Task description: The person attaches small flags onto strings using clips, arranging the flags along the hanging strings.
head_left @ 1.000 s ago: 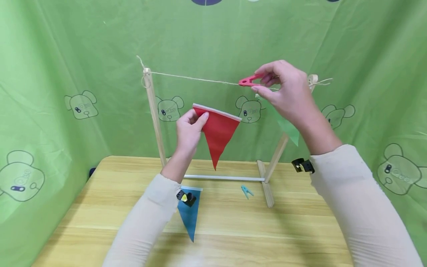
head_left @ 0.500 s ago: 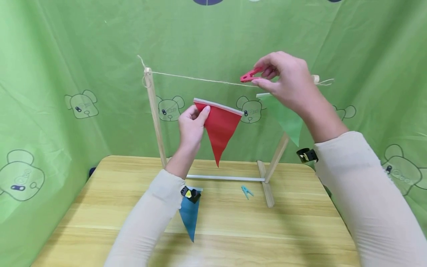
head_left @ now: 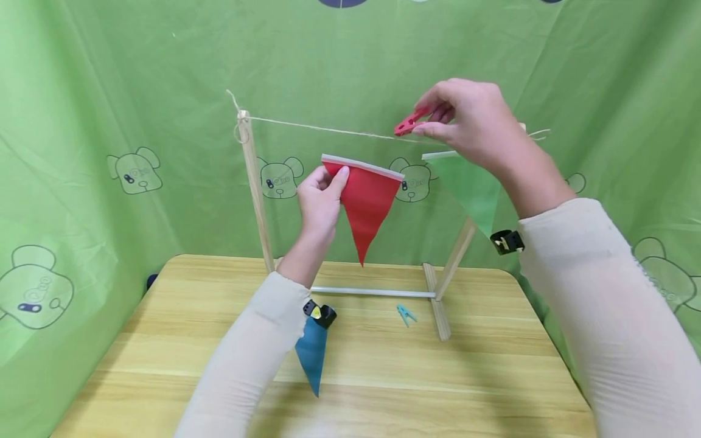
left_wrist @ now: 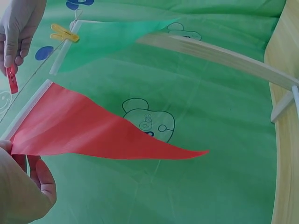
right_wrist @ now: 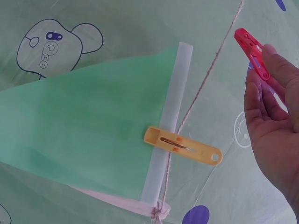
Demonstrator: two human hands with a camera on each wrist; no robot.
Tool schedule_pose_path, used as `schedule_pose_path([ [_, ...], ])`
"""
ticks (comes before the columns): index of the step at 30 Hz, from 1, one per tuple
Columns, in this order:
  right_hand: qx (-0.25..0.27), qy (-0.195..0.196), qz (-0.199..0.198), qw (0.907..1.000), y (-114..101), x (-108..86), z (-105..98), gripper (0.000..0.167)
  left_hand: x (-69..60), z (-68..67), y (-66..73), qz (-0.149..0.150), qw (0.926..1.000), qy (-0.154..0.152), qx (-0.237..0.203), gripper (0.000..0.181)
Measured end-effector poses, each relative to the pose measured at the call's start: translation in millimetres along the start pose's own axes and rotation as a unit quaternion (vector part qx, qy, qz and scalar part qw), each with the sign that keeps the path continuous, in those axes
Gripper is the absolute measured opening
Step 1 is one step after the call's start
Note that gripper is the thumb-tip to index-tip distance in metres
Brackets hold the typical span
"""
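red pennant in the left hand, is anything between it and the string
Nothing visible: in the head view, only a gap shows from the red pennant up to the string. The green pennant hangs to its right; the right hand holds the red clothespin above the string.

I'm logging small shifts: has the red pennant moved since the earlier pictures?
Yes, upward: in the head view, the red pennant is higher above the white rod than it was earlier.

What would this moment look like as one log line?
left hand: holds red flag; right hand: pinches red clothespin; green flag: clipped to string by yellow clothespin; blue clothespin: on table
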State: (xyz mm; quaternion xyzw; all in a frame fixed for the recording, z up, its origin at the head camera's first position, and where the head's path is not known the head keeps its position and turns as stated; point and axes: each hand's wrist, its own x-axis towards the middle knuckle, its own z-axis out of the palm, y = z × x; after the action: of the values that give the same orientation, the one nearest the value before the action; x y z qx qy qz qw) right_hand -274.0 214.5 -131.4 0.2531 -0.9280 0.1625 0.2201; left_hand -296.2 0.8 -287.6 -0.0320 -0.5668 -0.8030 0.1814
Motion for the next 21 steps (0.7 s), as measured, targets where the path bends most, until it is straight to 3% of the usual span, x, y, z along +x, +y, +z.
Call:
schedule_pose_path([
  [10, -0.02, -0.018, -0.009, 0.9996, -2, 3.7, -3, 0.026, 2.1, 7.8, 2.5, -0.004, 1.0, 0.006, -0.003, 0.012],
  [21, -0.024, -0.013, -0.009, 0.9996, -6, 10.1, -3, 0.019, 4.8, 16.2, 7.3, -0.016, 0.9997, 0.015, -0.014, 0.012],
])
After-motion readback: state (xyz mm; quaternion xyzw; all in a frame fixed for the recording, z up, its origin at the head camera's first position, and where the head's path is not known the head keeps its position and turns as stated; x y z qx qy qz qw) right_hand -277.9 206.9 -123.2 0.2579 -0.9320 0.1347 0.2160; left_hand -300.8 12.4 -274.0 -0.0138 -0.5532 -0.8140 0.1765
